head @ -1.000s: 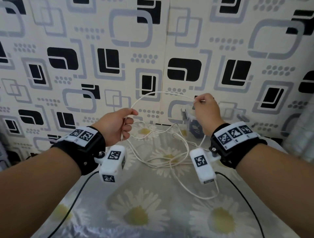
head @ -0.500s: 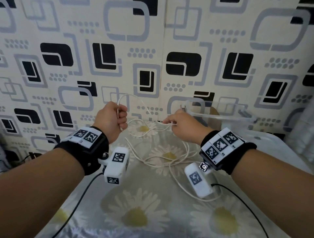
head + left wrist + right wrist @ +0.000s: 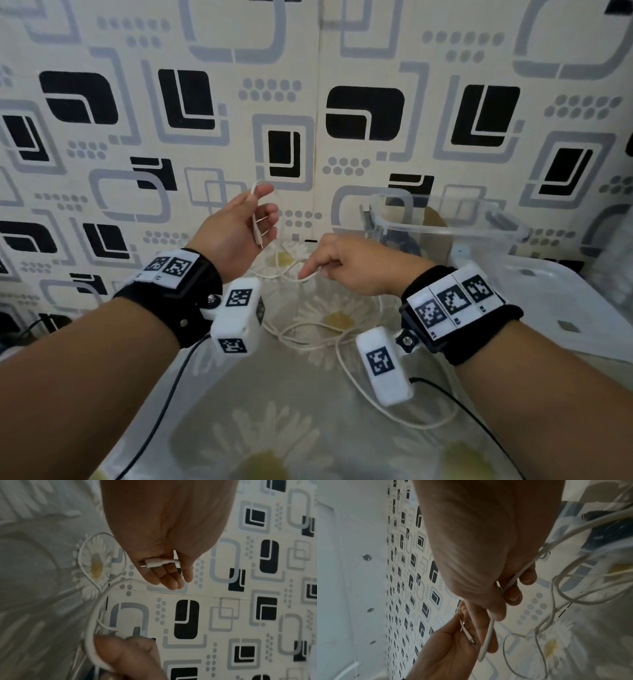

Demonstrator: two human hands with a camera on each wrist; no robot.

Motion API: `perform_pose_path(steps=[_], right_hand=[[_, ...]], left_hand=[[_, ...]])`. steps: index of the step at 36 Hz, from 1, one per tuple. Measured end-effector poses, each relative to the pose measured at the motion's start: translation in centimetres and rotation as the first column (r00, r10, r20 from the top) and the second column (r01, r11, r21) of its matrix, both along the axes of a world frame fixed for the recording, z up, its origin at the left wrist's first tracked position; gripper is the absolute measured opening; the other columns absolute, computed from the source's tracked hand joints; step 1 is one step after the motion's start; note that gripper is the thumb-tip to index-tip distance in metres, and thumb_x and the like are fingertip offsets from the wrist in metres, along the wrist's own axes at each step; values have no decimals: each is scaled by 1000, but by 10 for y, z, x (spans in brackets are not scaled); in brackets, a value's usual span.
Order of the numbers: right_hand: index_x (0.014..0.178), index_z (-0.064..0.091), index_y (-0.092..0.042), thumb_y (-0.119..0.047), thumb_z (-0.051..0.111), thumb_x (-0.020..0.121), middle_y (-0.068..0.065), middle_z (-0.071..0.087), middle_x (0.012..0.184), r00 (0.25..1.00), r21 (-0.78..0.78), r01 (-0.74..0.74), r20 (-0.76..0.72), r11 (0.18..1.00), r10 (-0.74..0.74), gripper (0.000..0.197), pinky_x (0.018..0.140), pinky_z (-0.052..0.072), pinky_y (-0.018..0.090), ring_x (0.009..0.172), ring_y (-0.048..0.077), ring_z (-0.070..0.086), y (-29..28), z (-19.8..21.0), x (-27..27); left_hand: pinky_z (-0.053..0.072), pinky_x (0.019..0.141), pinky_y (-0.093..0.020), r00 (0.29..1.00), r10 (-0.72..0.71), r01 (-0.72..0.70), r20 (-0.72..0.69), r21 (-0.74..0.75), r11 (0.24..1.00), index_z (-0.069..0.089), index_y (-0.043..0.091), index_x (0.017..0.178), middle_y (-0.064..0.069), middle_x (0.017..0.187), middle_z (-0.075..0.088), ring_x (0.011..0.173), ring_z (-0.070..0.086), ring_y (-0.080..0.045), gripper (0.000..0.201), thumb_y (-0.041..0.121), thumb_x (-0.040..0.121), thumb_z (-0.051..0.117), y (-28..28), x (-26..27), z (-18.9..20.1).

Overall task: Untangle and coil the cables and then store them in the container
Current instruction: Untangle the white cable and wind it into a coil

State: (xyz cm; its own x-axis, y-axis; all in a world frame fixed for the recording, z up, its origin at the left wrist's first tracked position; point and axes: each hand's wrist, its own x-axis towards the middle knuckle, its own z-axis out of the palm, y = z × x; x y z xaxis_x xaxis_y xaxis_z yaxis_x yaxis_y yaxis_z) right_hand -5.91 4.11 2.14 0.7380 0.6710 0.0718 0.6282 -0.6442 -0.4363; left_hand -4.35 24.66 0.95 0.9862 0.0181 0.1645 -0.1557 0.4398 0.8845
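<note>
Left hand: the left hand (image 3: 239, 233) was raised, fingers loosely curled, holding the white cable's plug end (image 3: 155, 563).
Right hand: the right hand (image 3: 356, 267) pinched the white cable (image 3: 329, 337) low over the daisy tablecloth (image 3: 281, 421).
Container: the clear plastic container (image 3: 445, 233) stood behind the right hand.
Risk: the loosely held plug could slip; pulling might tighten the tangle.

We hold both forearms out in front, wrists strapped w/ black bands. Our left hand (image 3: 239, 229) is raised, palm turned inward, fingers loosely curled, thumb up, a cable end (image 3: 161, 562) lying across the fingers. Our right hand (image 3: 356, 267) sits lower, just beside the left, back of hand up, index finger and thumb pinching a cable strand (image 3: 489, 632), other fingers curled.
</note>
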Motion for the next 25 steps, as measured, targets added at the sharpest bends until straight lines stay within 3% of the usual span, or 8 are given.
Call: perform_pose_path(steps=[4,8,11,15,17,21,25], right_hand=[[105,73,-30,-10,53,97,-13,48,94,1000,111,-22,-19,994,24,29,92,38,21,94,6,50,-5,-4,7],[94,70,-37,-7,55,95,-13,48,88,999,232,-29,-23,972,35,33,78,33,8,81,-6,48,-12,-11,13],[94,69,-37,-6,56,94,-12,47,86,999,294,-38,-15,955,44,34,76,33,6,78,-9,48,-15,-18,15],[93,69,-39,-4,56,94,-8,50,90,999,415,-39,-11,909,48,37,84,35,15,83,-3,50,-19,-27,24],[93,69,-37,-2,55,94,-9,49,89,999,479,-33,-15,877,46,38,87,36,14,85,-4,51,-21,-31,25],[95,69,-31,1,53,94,-4,50,91,999,583,-42,11,812,44,36,89,38,13,89,1,53,-23,-34,24],[97,67,-29,-1,50,93,9,55,97,998,664,-66,57,745,38,33,91,40,15,97,9,56,-21,-34,22]], left_hand=[[48,87,-28,995,-32,26,90,64,998,61,22,111,0,86,64,82,64,-12,30,23,106,32,-10,6,-2],[51,87,-29,986,-90,85,140,44,995,60,21,111,-1,91,67,92,66,-16,28,24,106,32,-21,10,-3],[50,92,-32,982,-90,74,166,103,992,59,23,112,-1,92,69,96,67,-18,30,24,107,30,-29,12,-7],[52,86,-34,977,-93,47,189,235,971,57,22,115,-4,88,70,90,69,-21,29,22,107,29,-37,16,-19],[52,79,-32,976,-104,44,192,293,955,57,22,116,-5,84,69,82,68,-20,29,21,107,30,-39,17,-26],[47,76,-37,963,-140,38,229,401,915,58,23,120,-7,80,68,73,66,-21,29,23,106,32,-44,17,-33],[49,71,-29,956,-161,37,244,443,896,58,18,116,-4,74,68,65,66,-14,28,15,105,32,-51,11,-34]])
